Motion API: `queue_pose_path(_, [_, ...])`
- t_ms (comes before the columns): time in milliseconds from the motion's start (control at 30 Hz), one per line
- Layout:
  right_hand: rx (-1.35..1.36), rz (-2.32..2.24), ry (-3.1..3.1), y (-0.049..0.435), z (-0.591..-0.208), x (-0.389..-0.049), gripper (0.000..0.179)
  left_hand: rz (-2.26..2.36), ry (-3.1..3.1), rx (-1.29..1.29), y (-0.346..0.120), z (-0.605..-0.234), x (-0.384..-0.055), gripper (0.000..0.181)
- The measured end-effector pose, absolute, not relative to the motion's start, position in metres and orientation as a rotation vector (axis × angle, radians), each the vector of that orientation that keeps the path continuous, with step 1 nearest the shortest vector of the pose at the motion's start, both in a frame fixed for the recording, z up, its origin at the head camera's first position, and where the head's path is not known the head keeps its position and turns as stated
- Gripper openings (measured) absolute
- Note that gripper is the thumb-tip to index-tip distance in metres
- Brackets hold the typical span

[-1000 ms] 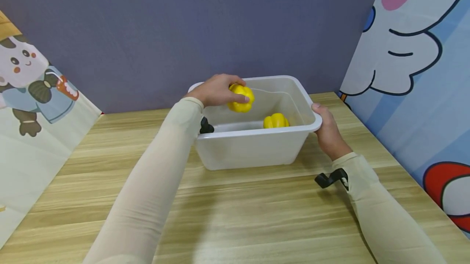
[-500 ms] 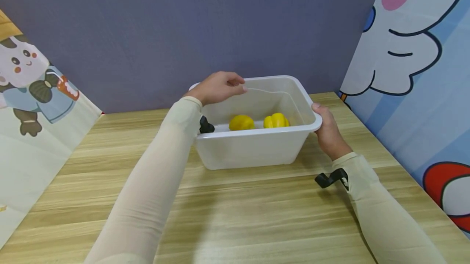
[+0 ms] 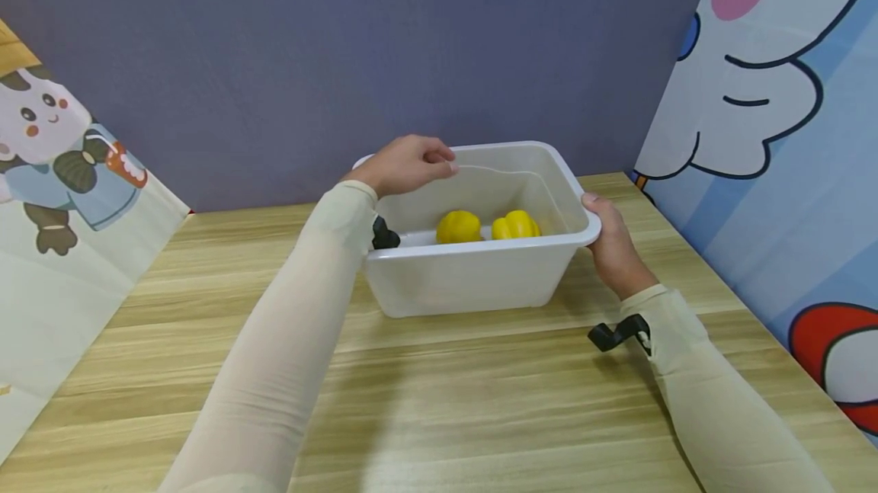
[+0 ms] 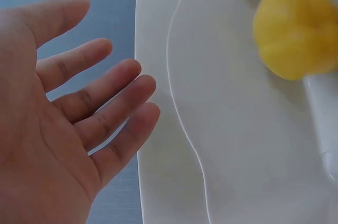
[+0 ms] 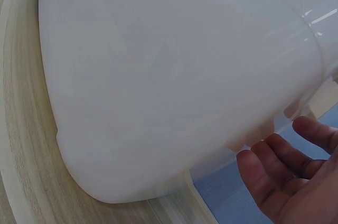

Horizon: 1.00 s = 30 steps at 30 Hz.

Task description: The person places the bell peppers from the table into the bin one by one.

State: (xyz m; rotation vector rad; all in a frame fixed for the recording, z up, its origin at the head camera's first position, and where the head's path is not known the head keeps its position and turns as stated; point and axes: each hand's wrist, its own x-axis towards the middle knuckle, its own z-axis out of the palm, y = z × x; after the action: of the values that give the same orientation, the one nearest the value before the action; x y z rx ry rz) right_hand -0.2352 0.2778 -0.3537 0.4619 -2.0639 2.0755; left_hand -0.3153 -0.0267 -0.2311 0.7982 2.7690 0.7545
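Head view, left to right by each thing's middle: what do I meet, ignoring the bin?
Cartoon figure on the left panel → left grip → left yellow pepper → right yellow pepper → right grip → blue-and-white cartoon panel.

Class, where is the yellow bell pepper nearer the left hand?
In the head view, that lobed yellow pepper lies inside the white rectangular plastic tub, just left of the other yellow pepper.

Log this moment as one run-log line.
white bin: on wooden table | contents: two yellow peppers, side by side | left hand: holding nothing, near far rim | right hand: holding right rim
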Motion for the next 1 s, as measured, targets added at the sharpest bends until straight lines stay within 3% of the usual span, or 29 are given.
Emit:
queue_pose_path(400, [0.382, 2.130, -2.049, 0.275, -0.351, -0.235, 0.042, 0.753, 2.764, 0.810, -0.031, -0.233, -0.317, 0.043])
queue_pose_path(1000, [0.338, 2.291, -2.196, 0.282, -0.341, -0.233, 0.051, 0.773, 2.750, 0.812, -0.026, -0.232, -0.314, 0.038])
